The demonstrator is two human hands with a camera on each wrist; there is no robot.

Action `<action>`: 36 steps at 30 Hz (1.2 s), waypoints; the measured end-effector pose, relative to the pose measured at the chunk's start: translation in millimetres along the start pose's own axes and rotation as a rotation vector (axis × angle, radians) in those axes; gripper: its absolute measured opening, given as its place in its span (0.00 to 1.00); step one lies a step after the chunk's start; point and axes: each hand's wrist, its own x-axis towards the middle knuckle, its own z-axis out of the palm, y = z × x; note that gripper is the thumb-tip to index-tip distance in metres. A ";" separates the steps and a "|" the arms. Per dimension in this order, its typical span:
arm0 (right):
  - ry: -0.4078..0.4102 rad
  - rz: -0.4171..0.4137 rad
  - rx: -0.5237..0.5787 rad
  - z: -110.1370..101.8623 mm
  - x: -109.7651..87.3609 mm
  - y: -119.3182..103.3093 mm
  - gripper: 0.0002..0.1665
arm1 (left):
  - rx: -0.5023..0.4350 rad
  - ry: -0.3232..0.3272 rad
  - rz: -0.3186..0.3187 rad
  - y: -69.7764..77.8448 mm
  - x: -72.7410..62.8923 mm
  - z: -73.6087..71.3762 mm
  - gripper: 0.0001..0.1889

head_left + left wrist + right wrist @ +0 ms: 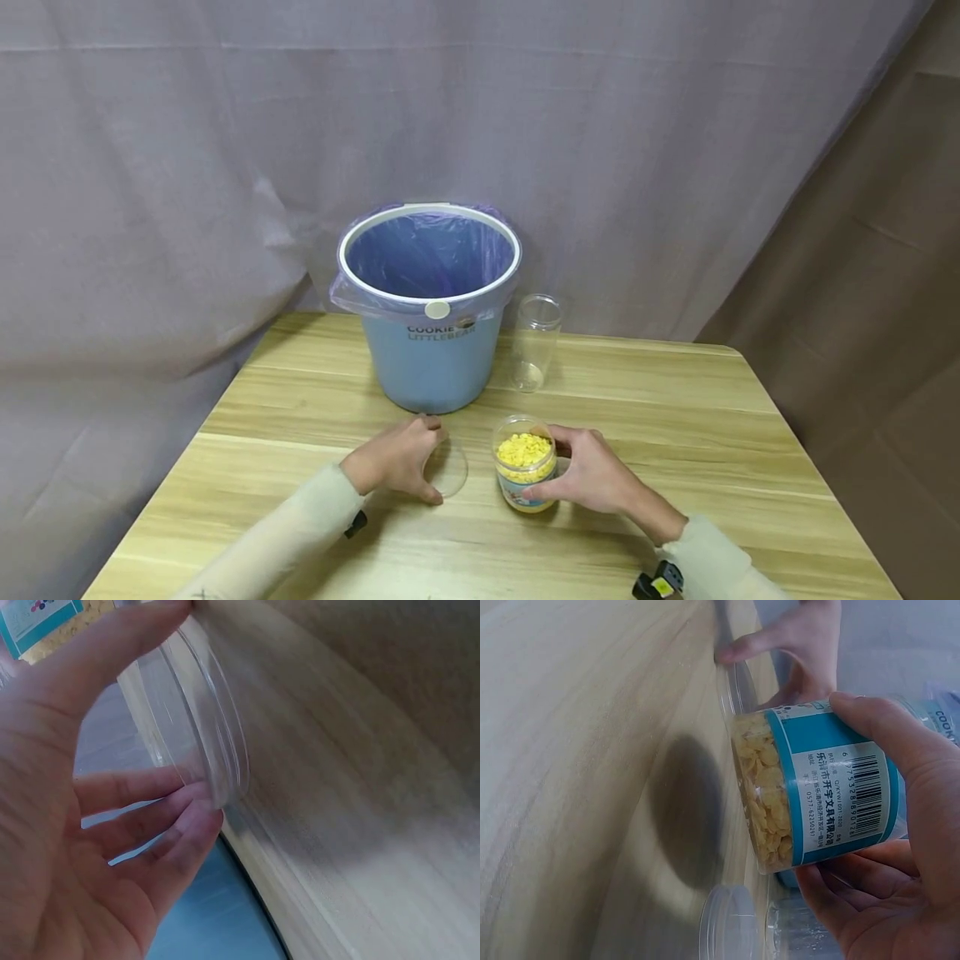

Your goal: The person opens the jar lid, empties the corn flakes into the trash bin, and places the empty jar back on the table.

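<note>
My left hand [401, 462] holds a clear round lid [450, 468] by its edge, low over the table and left of the jar. In the left wrist view, thumb and fingers span the lid [214, 727] on opposite sides. My right hand [588, 471] grips a clear plastic jar [525, 492] around its side. The jar is uncovered and filled with small yellow pieces [523, 451]. Its blue and white label with a barcode [855, 795] shows in the right wrist view, where the jar's shadow falls on the wood apart from its base.
A blue bucket [435, 358] with a purple-tinted liner stands behind the hands. To its right stands a tall clear container [536, 346]. A clear lid-like round piece [727, 926] is near the jar in the right wrist view. Grey curtain [600, 167] hangs behind the wooden table [675, 417].
</note>
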 end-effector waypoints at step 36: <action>0.046 -0.090 -0.344 -127.5 21.8 -83.7 0.53 | -0.106 0.215 -0.236 -87.6 -90.9 -202.5 0.41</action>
